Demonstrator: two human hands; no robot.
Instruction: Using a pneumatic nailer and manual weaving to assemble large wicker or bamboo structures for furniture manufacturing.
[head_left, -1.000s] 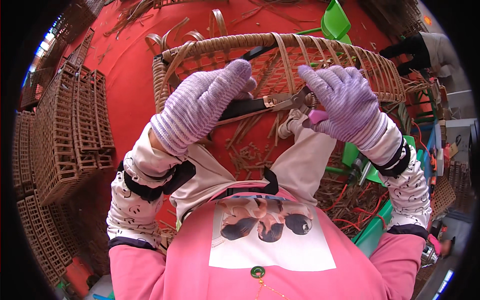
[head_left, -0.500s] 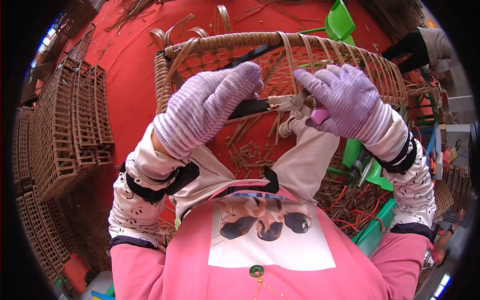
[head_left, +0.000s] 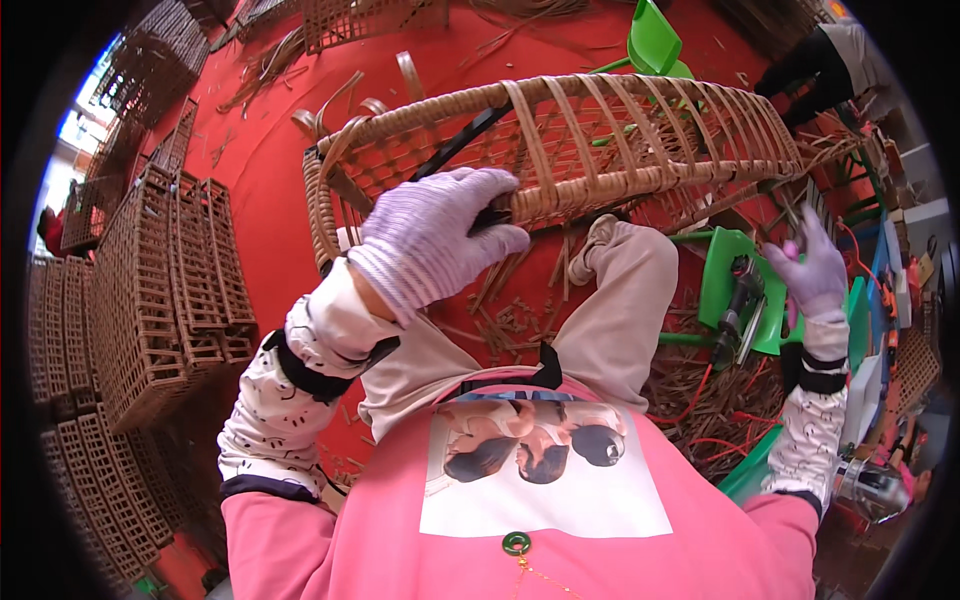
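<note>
the left hand (head_left: 440,240), in a striped knit glove, is closed over the near rim of the basket (head_left: 560,140), fingers curled round the woven edge and steadying it over the knees. a black strip (head_left: 460,145) runs under that hand and up across the weave. the right hand (head_left: 815,270), gloved too, is well out to the side, away from the basket, closed on a small pink-handled tool (head_left: 792,250) above the green stool (head_left: 740,290); what kind of tool, i cannot tell.

the basket lies on its side across the lap over the red floor (head_left: 260,190). its left end and rim look fully woven, while the right part shows bare ribs with open gaps, so i judge the weaving a good way along but not finished. cut cane bits (head_left: 510,320) litter the floor beneath. finished crates (head_left: 150,290) stand stacked at the left.
</note>
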